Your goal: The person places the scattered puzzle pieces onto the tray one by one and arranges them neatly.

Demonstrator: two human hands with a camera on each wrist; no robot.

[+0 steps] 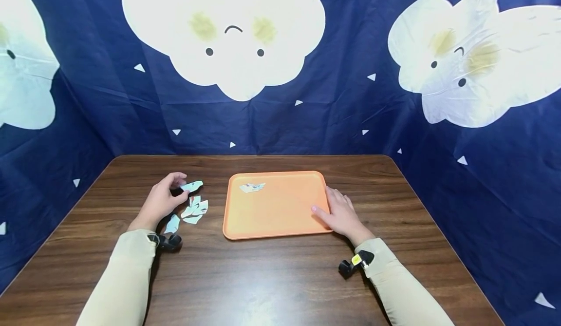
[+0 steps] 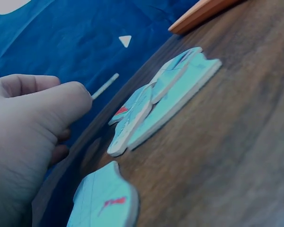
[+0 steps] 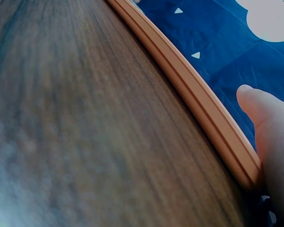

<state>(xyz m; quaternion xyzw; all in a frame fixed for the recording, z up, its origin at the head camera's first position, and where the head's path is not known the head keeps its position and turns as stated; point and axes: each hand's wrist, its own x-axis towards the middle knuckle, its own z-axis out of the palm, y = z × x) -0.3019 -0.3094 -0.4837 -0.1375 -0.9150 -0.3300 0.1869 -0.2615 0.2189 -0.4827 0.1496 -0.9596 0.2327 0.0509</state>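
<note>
My left hand (image 1: 163,198), over the left part of the table, pinches a flat light-blue puzzle piece (image 1: 192,186) between thumb and fingers. Its thin edge juts past the thumb in the left wrist view. Below it lies a small overlapping heap of similar pieces (image 2: 168,101) with pale rims and red marks. A separate piece (image 1: 173,224) lies nearer the wrist. At the right end of an orange tray (image 1: 276,214), my right hand (image 1: 343,214) rests with relaxed fingers along the outer side. Its thumb (image 3: 265,111) extends over the rim.
A few pale patterned pieces (image 1: 252,187) lie together in the tray's upper left. The wooden table (image 1: 245,277) ends at a dark blue curtain (image 1: 350,121) with white clouds. Wrist cameras (image 1: 168,241) sit on both sleeves.
</note>
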